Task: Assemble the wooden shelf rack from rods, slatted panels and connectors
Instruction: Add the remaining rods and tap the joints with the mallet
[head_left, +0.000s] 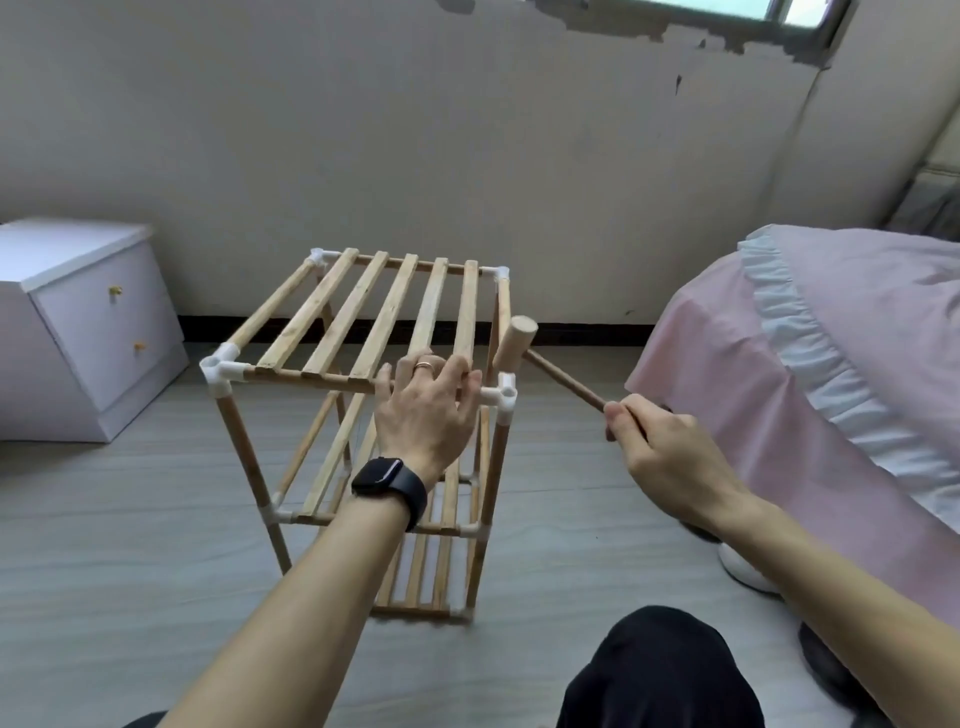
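The rack (466, 312), upright on the floor (130, 519), is clasped at its top front rod by the left hand (423, 415), the mallet (514, 345) gripped in the right hand (660, 441) — fingers (462, 375) near the corner connector (506, 391) could be struck by a stray blow.

The one wide-angle head view looks forward and down from above and behind the right hand (670, 452), whose grip on the mallet (514, 344) handle sits right of centre. Left of that grip, close to the lens, stands the shelf rack (358, 322), held by the left hand (426, 410). Beyond the grip rises the wall (467, 156); right of it, the bed (841, 332).
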